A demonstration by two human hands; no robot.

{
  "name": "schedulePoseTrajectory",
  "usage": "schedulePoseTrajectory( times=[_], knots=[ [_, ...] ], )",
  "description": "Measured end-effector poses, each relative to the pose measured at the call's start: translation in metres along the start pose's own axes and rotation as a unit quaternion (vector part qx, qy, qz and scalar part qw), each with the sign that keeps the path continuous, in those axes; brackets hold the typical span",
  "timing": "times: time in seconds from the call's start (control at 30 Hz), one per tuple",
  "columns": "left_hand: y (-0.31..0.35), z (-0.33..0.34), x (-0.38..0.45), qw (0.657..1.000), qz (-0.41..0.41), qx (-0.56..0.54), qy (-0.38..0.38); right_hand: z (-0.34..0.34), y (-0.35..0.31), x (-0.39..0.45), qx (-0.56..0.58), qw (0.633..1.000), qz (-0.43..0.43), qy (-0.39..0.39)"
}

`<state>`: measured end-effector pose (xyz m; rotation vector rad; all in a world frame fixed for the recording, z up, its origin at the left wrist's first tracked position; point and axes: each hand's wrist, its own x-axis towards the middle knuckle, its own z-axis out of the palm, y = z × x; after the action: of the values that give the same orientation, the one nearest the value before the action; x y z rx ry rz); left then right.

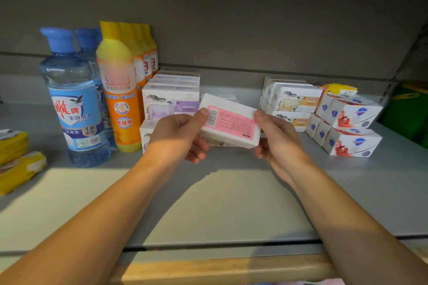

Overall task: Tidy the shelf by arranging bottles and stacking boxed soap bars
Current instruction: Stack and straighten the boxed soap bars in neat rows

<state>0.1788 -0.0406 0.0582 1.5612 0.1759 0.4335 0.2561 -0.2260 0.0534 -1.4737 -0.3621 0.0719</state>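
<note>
Head view shows both hands holding one boxed soap bar [229,121] above the shelf [231,203], in front of the stacks. The left hand [178,133] has its grip on the left end of the box, thumb on top beside the barcode and fingers curled below. The right hand [275,136] pinches the right end, thumb on the upper edge. The box is tilted, its pink label turned up to the camera, and it touches no stack.

Left of it stand the purple sheep boxes [170,104], and further left the orange bottles [120,90] and blue bottles [74,99]. To the right are the yellow sheep boxes [294,102] and the red and white boxes [349,125], which lie somewhat crooked.

To do this step well, I think the box should first be turned level, label side down or facing as its neighbours do, then lowered straight onto a stack of the same kind. Its edges should line up before both hands let go, so the pile does not slide.
</note>
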Motion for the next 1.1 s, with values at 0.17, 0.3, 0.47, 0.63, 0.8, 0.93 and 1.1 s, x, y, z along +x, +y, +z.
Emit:
schedulePoseTrajectory(
  times=[0.17,0.3,0.47,0.63,0.8,0.93,1.1],
  knots=[
    [0.001,-0.002,-0.002,0.999,0.032,0.009,0.001,0.003,0.002,-0.002,-0.022,1.000,-0.018,-0.014],
    [0.006,-0.002,-0.006,0.998,0.060,-0.004,-0.026,-0.001,-0.006,-0.001,0.141,0.987,0.012,-0.076],
    [0.014,0.001,-0.012,0.994,0.044,-0.082,-0.065,0.002,-0.006,0.002,0.173,0.984,-0.019,-0.028],
    [0.010,0.005,-0.012,0.996,0.060,-0.054,-0.042,0.004,0.002,-0.001,-0.018,0.986,-0.156,-0.063],
    [0.005,0.001,-0.006,0.984,0.147,0.102,0.019,0.008,0.008,-0.004,-0.185,0.959,-0.200,-0.080],
    [0.006,0.001,-0.009,0.965,0.216,0.146,0.013,0.010,0.009,-0.003,-0.324,0.912,-0.250,-0.032],
    [-0.001,0.005,-0.010,0.960,0.248,0.126,0.003,0.008,0.005,-0.005,-0.300,0.906,-0.295,-0.040]
  ],
)
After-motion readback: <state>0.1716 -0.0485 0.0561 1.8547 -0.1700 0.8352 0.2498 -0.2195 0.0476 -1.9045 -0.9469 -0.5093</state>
